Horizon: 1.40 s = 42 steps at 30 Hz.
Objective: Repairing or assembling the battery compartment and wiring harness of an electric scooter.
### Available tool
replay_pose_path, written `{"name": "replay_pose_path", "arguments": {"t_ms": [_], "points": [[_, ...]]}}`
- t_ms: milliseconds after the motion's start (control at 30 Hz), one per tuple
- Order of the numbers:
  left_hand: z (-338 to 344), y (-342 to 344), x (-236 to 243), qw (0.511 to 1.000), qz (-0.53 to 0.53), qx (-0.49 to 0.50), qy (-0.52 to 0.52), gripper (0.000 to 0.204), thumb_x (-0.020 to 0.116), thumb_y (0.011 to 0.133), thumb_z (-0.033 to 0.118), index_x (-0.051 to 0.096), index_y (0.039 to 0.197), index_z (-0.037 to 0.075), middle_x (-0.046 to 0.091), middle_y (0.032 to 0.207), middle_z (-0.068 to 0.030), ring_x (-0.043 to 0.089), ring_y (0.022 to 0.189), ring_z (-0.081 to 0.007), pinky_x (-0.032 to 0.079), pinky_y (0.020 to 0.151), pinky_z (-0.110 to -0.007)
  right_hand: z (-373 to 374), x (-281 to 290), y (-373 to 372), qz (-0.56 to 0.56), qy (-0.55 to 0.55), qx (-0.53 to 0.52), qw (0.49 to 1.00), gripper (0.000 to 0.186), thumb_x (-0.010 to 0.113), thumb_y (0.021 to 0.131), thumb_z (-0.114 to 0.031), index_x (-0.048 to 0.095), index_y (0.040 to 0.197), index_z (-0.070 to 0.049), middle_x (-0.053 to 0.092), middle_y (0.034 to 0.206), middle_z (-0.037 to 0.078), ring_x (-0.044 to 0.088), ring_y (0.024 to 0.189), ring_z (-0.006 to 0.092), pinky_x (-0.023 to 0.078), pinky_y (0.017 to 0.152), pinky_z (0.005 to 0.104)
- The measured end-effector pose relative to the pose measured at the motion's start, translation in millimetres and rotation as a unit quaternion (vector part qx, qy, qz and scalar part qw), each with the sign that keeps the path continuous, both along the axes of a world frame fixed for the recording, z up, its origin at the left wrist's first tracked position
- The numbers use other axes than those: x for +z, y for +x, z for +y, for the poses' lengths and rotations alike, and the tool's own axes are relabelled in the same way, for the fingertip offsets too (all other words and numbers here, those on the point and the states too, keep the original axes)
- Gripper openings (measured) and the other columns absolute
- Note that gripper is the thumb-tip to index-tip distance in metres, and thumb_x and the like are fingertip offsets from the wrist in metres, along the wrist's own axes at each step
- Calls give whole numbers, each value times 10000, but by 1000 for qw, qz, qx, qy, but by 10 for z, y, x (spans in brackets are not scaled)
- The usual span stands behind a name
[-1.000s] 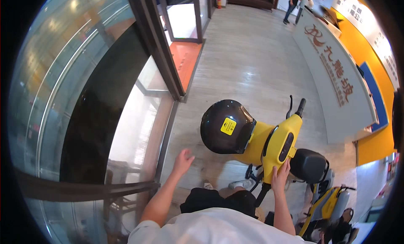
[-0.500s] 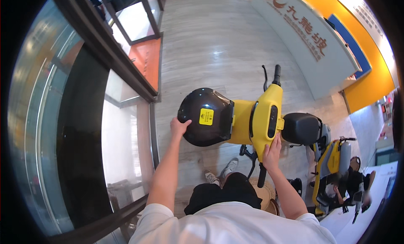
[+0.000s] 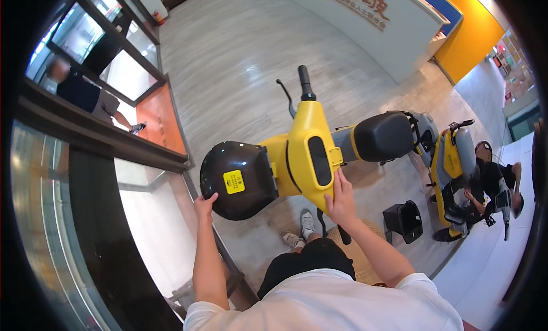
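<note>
A yellow electric scooter (image 3: 311,125) stands in front of me, its handlebar lying across my view. On its front sits a glossy black rounded box (image 3: 240,168) with a yellow sticker. My left hand (image 3: 206,206) grips the box's near outer edge, thumb over the top and fingers partly hidden at the side. My right hand (image 3: 342,201) lies flat against the yellow handlebar cover, fingers stretched beside the dark oval display panel (image 3: 318,160). The far black grip (image 3: 305,80) and brake lever point away from me. The near grip (image 3: 343,234) is partly behind my right forearm.
A second yellow scooter (image 3: 448,160) stands at the right, with a person in black (image 3: 502,182) by it. Near it is a black bin (image 3: 404,221). Framed glass doors (image 3: 114,45) are at the left, where another person (image 3: 80,91) stands. A white counter (image 3: 365,28) stands ahead.
My view has turned, and the scooter with both hands appears farther left. A person has come into view at the doorway. My hands keep their places on the box and handlebar cover.
</note>
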<state>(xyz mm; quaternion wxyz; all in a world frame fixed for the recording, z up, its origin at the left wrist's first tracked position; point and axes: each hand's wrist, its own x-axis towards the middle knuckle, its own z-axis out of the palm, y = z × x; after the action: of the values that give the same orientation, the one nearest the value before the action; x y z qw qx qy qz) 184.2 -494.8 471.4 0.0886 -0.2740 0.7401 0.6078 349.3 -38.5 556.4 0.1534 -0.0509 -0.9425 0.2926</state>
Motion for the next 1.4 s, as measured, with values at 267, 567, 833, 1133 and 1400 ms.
{"name": "replay_pose_path", "arguments": {"t_ms": [267, 567, 833, 1133, 1400], "points": [[-23, 5, 30, 1000, 20, -5, 13, 505, 888, 733, 108, 665, 1146, -79, 735, 1070, -129, 701, 921, -210, 545, 863, -333, 89, -173, -47, 55, -16, 24, 998, 752, 632, 897, -189, 298, 1517, 76, 313, 1572, 283, 424, 1275, 470, 340, 1095, 518], [2020, 1003, 2113, 942, 178, -248, -136, 370, 805, 857, 165, 621, 1138, 8, 715, 842, -100, 676, 683, -153, 540, 637, -313, 91, -48, 42, -21, 0, 13, 1000, 763, 651, 882, -170, 298, 1511, 77, 286, 1582, 289, 419, 1279, 465, 342, 1101, 505], [2405, 941, 2004, 913, 244, -308, -109, 267, 791, 869, 103, 650, 1064, -12, 699, 736, -86, 682, 646, -149, 539, 598, -287, 168, -6, 55, -15, 4, -10, 1000, 803, 700, 859, -172, 299, 1515, 59, 341, 1563, 265, 401, 1333, 453, 335, 1115, 500], [991, 965, 1507, 963, 219, -131, -84, 280, 632, 979, 54, 538, 1233, -14, 611, 886, -39, 602, 696, -94, 514, 560, -209, 19, -49, 51, -32, -63, -4, 998, 772, 662, 908, -308, 327, 1539, -18, 366, 1577, 208, 460, 1308, 393, 391, 1079, 502], [1187, 836, 687, 762, 431, -147, -461, 262, 540, 1004, 163, 598, 1179, -23, 614, 1144, -189, 624, 1062, -300, 513, 934, -415, 89, 354, -54, 30, 63, -55, 996, 785, 829, 725, -197, 479, 1395, 11, 497, 1362, 245, 489, 1223, 438, 388, 1079, 471]]}}
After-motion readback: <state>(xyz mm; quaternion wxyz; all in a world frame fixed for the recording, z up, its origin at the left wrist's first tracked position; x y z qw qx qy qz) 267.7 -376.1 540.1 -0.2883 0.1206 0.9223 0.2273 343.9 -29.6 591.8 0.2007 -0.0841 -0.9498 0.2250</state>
